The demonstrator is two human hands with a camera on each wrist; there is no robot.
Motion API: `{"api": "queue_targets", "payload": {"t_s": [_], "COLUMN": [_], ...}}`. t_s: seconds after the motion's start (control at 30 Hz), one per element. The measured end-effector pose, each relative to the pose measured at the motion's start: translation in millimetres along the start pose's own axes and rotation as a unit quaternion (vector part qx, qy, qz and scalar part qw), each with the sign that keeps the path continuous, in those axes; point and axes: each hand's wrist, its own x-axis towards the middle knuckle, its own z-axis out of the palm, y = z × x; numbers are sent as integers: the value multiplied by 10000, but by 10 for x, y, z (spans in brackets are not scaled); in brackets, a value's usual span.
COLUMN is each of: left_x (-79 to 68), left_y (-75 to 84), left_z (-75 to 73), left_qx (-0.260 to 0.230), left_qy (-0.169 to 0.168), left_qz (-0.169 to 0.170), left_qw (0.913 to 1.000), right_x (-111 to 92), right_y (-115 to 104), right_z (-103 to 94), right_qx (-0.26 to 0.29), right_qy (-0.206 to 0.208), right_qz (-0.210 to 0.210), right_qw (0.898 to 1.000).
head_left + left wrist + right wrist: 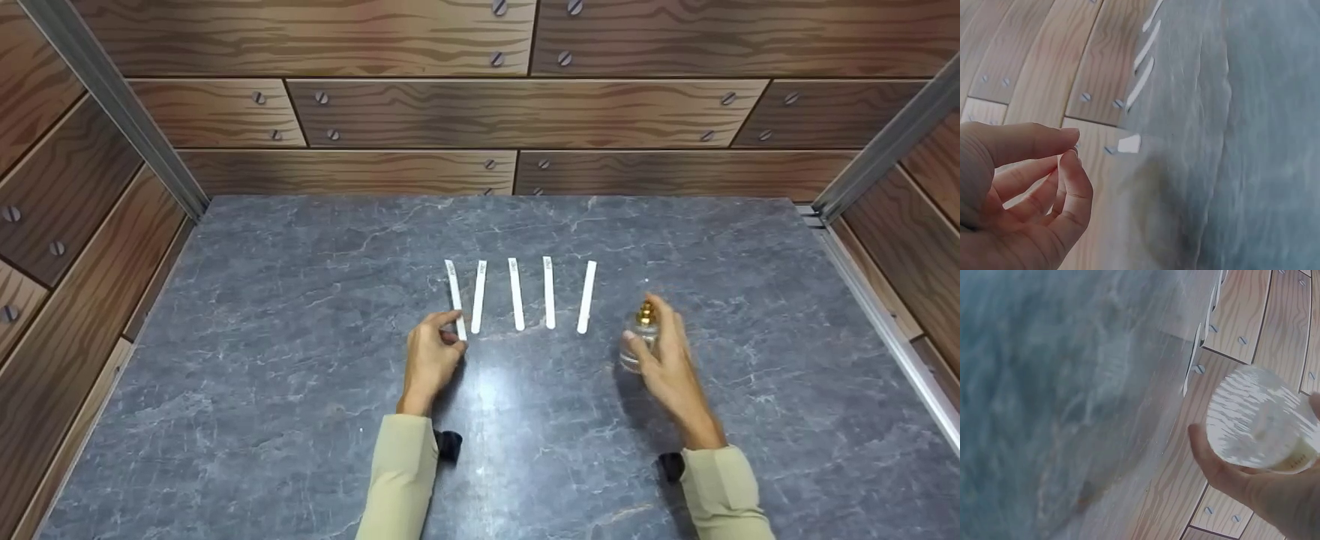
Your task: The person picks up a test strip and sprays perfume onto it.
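Observation:
Several white perfume test strips stand in a row across the table, most with small dark lettering at the far end. My left hand (pixel 433 358) pinches the near end of the leftmost strip (pixel 453 283) between thumb and fingertips. In the left wrist view the left hand's fingertips (pixel 1070 136) meet, and a short white piece of strip (pixel 1129 144) shows beyond them. My right hand (pixel 670 367) grips a clear glass perfume bottle (pixel 627 360) with a gold spray top (pixel 646 313), the index finger on top. The right wrist view shows the bottle's ridged glass base (pixel 1255 419).
The other strips, among them a middle one (pixel 516 292) and the rightmost one (pixel 586 296), lie between the hands. Beneath is a grey marbled table (pixel 262 360). Wood-patterned panels (pixel 525 112) and metal rails (pixel 892 300) border it.

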Motion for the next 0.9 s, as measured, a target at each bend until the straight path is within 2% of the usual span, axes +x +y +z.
{"api": "queue_targets", "payload": {"t_s": [0.23,0.4,0.57,0.7,0.9], "left_x": [118,167,212,211,158], "left_y": [-105,-136,-144,-143,-127], "left_z": [-15,-66,-121,-171,-318], "left_qx": [238,344,682,1015,1615], "left_qy": [11,-21,115,-22,-134], "left_qz": [-375,-564,-660,-542,-426], "left_qw": [9990,9978,9954,9934,9859], "right_x": [-17,-9,32,92,218], "right_y": [30,32,12,-33,-54], "right_z": [28,21,-14,-139,-505], "right_qx": [-764,-834,-877,-964,-1463], "right_qy": [116,54,-42,-201,-140], "right_qz": [-514,-489,-605,-709,-733], "right_qw": [9957,9953,9943,9926,9864]}}
